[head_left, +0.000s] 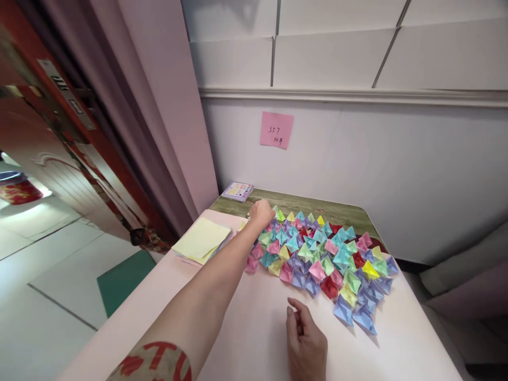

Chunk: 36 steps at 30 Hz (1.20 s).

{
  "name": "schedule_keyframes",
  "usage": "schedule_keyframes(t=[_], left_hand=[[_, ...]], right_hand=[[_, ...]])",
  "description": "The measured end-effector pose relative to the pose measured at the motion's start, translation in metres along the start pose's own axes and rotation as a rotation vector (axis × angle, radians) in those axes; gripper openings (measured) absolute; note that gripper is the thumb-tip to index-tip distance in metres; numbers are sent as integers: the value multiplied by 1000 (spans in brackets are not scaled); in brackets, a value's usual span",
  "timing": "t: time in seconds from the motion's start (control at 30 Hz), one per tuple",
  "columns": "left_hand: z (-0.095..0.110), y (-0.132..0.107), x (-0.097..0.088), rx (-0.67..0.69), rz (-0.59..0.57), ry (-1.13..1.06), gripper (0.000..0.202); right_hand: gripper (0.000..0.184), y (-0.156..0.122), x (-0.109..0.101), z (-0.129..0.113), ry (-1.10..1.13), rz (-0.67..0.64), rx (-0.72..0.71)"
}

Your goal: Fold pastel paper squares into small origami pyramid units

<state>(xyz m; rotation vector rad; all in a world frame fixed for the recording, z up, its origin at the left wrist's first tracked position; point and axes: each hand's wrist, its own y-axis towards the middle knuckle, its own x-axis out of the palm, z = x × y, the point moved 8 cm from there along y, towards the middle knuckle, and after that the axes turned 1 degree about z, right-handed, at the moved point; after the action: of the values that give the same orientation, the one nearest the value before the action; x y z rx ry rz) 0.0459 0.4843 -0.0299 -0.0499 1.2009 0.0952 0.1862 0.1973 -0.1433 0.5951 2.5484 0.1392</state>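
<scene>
Reaching across the table, my left hand [262, 213] is bent down at the far left corner of a spread of folded paper boats [316, 270]. Its fingers are curled and mostly hidden, so what they hold cannot be made out. The boats are blue, pink, green, yellow and red, packed close together in uneven rows. Nearer to me, my right hand [306, 338] rests over the pale tabletop [257, 328], its fingers loosely closed with nothing visible in them. Left of my forearm lies a stack of square paper sheets [202, 239], pale yellow on top.
A printed card or booklet [237, 191] lies on the table's wood-patterned far end [337, 206]. The white wall behind carries a pink sticky note [277, 129] with handwriting. A purple curtain [159, 106] and a red-brown door [79, 159] are on the left, above the tiled floor [59, 291].
</scene>
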Motion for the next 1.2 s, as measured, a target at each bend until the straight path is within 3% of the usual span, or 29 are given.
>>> schedule_keyframes(t=[0.17, 0.23, 0.33, 0.43, 0.53, 0.57, 0.67, 0.77, 0.83, 1.0, 1.2], left_hand=[[-1, 11, 19, -55, -32, 22, 22], [0, 6, 17, -43, -32, 20, 24], [-4, -18, -1, 0, 4, 2, 29], [-24, -74, -25, 77, 81, -29, 33], [-61, -158, -36, 196, 188, -118, 31], [-75, -187, -35, 250, 215, -173, 30], [-128, -258, -22, 210, 259, -206, 25], [-163, -294, -3, 156, 238, -121, 21], [-170, -304, 3, 196, 283, -56, 16], [-165, -307, 11, 254, 328, 118, 15], [-162, -307, 11, 250, 331, 140, 13]], right_hand=[[49, -2, 1, 1, 42, 56, 35], [48, -1, -1, 3, 55, 32, 57], [45, 2, -7, 8, 75, -6, 98], [45, 5, -15, 18, 120, 22, 175], [46, 9, -21, 21, 190, 70, 204], [46, 10, -22, 20, 203, 74, 197], [46, 12, -20, 17, 219, 67, 158], [43, 13, -19, 15, 156, 66, 120], [41, 13, -19, 14, 83, 69, 108], [32, 13, -15, 11, -1, 35, 88], [26, 12, -10, 12, -78, -2, 90]])
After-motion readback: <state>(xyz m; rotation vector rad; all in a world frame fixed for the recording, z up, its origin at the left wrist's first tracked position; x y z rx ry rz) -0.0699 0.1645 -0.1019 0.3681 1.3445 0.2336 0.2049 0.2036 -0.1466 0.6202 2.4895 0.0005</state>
